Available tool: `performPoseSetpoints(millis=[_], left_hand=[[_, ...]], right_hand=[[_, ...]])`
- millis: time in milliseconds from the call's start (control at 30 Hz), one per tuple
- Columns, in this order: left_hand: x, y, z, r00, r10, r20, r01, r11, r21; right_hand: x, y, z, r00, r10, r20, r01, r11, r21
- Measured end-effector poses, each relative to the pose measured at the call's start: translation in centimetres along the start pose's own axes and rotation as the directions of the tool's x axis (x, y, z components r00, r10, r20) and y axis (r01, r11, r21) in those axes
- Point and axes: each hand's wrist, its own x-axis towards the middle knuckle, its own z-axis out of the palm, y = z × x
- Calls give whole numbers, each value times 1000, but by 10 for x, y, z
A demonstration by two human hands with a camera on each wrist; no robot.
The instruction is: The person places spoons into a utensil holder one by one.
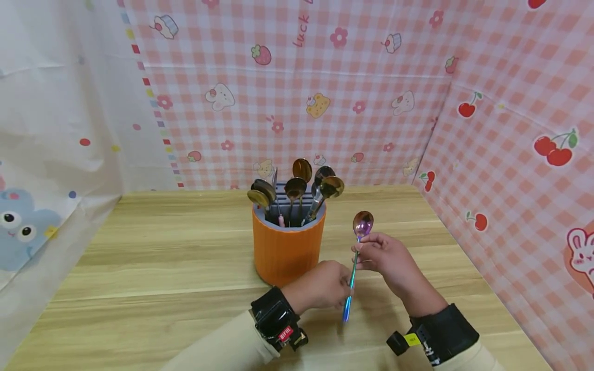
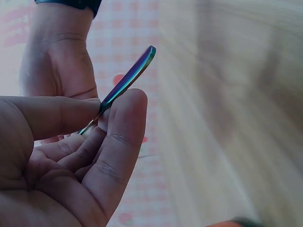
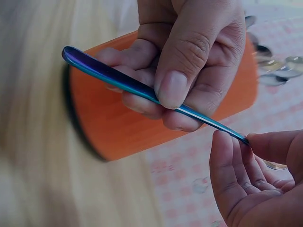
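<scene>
A shiny spoon [image 1: 363, 223] with a rainbow metallic finish is held between both hands, bowl up and handle slanting down to the left. My right hand [image 1: 387, 260] pinches it just below the bowl. Lower down, my left hand [image 1: 327, 284] pinches the handle between thumb and forefinger. In the left wrist view the handle end [image 2: 135, 71] sticks out past the left fingertips. The right wrist view shows the purple-blue handle [image 3: 118, 80] running from the left thumb to the right fingers. Left of the spoon stands an orange utensil holder [image 1: 285, 255], close behind the left hand.
Several gold and dark spoons [image 1: 302, 170] stand bowl up in the holder, beside grey slots [image 1: 292, 195] at its back. The wooden table [image 1: 162, 268] meets a pink checked cloth [image 1: 278, 103] behind and at the right. A white cloth [image 1: 51, 103] hangs at the left.
</scene>
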Motion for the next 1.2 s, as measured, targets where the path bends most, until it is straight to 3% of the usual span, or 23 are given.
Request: performPoseSetpoints(millis=[267,633,967,1200], left_hand=[[-16,21,-20,995,97,-27,-96,995,18],[-35,38,-44,964,253,-85,-239,960,149],[-53,44,-65,909,389,-151,-350,908,230],[-65,43,-82,884,435,-171,-394,890,230]], right_hand=[[-3,-34,0,993,-121,9,121,992,41],[-5,-76,5,972,-231,39,227,970,87],[-4,-107,18,952,-303,53,297,950,91],[0,-123,30,943,-329,50,325,943,77]])
